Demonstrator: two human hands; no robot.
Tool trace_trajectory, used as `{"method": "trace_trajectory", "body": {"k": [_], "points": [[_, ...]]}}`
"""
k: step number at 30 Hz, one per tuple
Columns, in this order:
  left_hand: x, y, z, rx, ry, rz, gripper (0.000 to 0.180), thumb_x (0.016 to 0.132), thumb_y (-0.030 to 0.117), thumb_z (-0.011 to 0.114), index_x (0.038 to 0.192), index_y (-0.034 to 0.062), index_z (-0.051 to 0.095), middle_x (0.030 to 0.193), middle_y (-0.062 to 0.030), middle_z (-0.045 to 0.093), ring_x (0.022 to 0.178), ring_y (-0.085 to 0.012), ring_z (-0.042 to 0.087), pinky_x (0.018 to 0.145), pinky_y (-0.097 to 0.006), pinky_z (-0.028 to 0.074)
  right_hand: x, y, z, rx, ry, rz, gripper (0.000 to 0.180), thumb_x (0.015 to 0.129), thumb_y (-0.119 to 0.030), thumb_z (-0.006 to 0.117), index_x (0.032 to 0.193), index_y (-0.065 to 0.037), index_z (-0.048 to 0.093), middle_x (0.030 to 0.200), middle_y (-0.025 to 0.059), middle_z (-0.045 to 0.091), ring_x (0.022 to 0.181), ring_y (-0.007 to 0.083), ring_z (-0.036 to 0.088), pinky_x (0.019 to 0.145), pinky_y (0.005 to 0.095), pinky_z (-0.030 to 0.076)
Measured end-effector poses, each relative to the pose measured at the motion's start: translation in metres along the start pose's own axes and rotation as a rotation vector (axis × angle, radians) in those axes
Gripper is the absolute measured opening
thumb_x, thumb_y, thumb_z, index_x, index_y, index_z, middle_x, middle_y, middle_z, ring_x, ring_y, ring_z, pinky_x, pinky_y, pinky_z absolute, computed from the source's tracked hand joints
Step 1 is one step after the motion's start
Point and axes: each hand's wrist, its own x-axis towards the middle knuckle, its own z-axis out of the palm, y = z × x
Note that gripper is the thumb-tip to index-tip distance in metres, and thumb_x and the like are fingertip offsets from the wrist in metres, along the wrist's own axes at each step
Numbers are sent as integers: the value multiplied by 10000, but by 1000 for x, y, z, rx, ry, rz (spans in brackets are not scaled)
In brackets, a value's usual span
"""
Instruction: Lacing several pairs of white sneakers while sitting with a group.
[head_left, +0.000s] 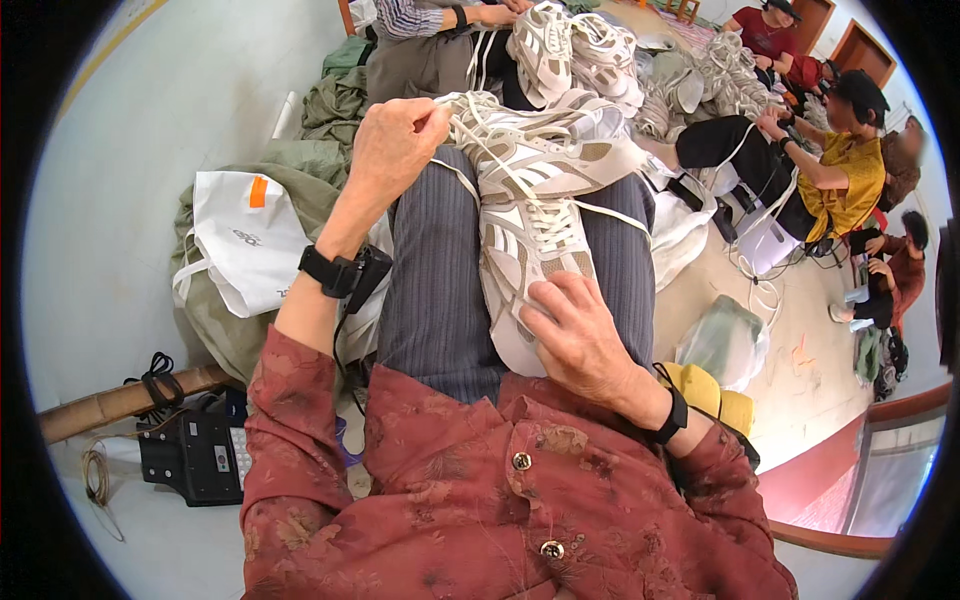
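A beige and white sneaker (500,262) lies across my lap with its toe toward me. My right hand (580,340) grips it by the toe, fingers curled over the front. White shoelace (552,228) is threaded through its eyelets, and one loose end trails over my right thigh. Raised above my left knee, my left hand (395,145) is closed in a pinch on a stretch of white shoelace (490,150) that slants down toward this shoe. Just beyond, a second similar sneaker (555,163) lies on its side, partly covering the first one's heel end.
More laced sneakers (540,55) are piled ahead, beside a person in a striped sleeve (408,18). A white bag (235,245) rests on green cloth at left. Co-workers sit at right, one in a yellow shirt (850,195). A yellow roll (735,410) stands near my right wrist.
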Motion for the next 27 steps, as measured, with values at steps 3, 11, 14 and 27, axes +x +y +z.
{"method": "trace_trajectory", "body": {"k": [3, 11, 14, 27], "points": [[-10, 5, 15, -33, 72, -43, 187, 884, 163, 625, 836, -17, 637, 602, -94, 561, 505, -161, 480, 523, -321, 410, 2, 0, 1, 37, -19, -11, 331, 650, -50, 662, 974, -15, 601, 1121, 129, 502, 1071, 347, 487, 908, 444, 402], [-50, 37, 50, -298, 24, 69, 104, 847, 4, 641, 939, 25, 684, 858, -52, 651, 578, -98, 532, 532, -233, 436, 9, 11, 0, 363, 73, 45, 257, 709, -25, 687, 958, -29, 624, 1076, 127, 566, 1044, 326, 553, 871, 427, 462], [-61, 39, 55, -383, -143, -12, 124, 843, 8, 632, 952, 20, 691, 834, -62, 623, 603, -119, 552, 538, -243, 438, 16, 38, 1, 516, 225, 209, 167, 750, -38, 695, 906, -15, 640, 986, 136, 611, 980, 305, 596, 837, 404, 488], [-96, 71, 52, -192, -515, -28, 375, 704, 120, 691, 1071, 44, 694, 978, -126, 537, 686, -247, 605, 647, -343, 506, 65, 133, 50, 364, 196, 499, 241, 806, -175, 579, 708, 41, 621, 840, 273, 595, 838, 443, 574, 774, 506, 457]]}}
